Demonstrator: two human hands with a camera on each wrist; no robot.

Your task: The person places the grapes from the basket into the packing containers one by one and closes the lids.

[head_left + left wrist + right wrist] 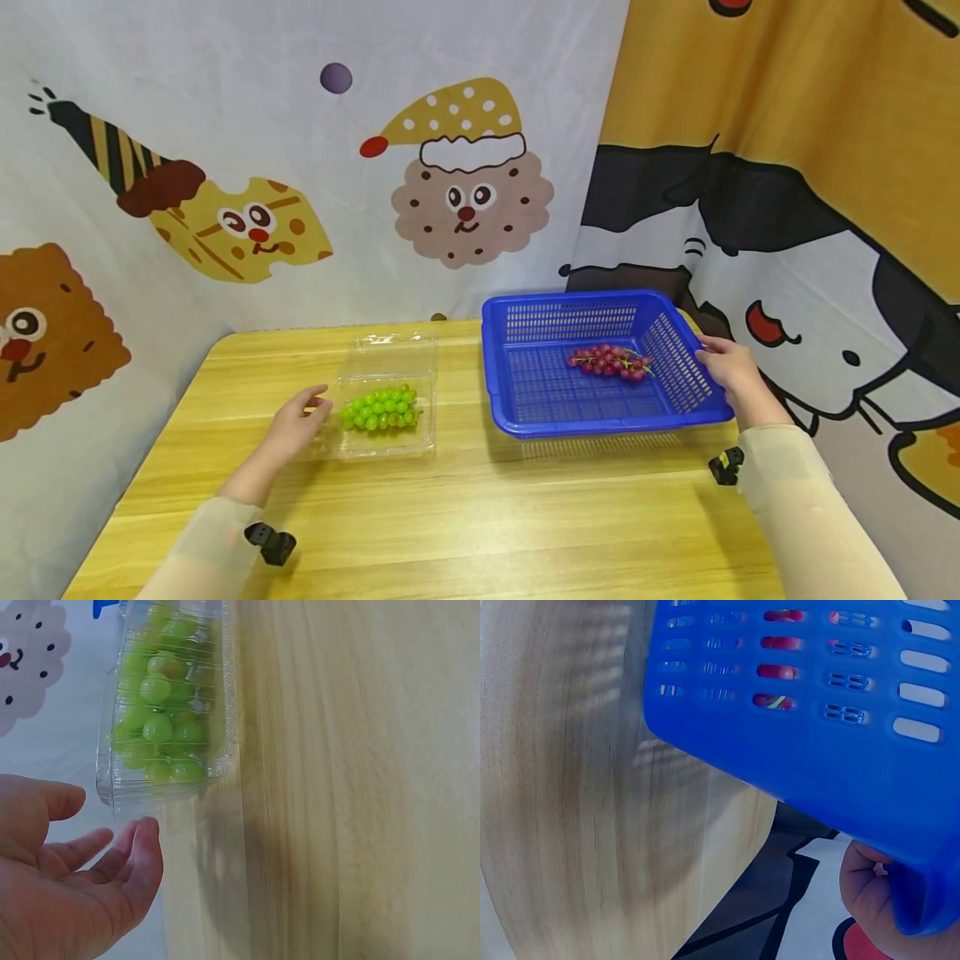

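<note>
green grapes point(380, 408) sit in a clear plastic box point(386, 446) with its lid flipped back, on the wooden table point(480, 517). the left hand point(300, 417) is just beside the box's near-left edge, fingers relaxed and loosely spread, holding nothing (whether a fingertip touches the plastic i cannot tell). the right hand point(731, 367) grips the right rim of the blue basket point(525, 417), fingers curled over the edge. red grapes point(609, 362) lie inside the basket, toward its back right.

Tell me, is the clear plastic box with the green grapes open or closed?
Open. The clear box has its lid folded back flat on the table, and the green grapes lie uncovered.
</note>
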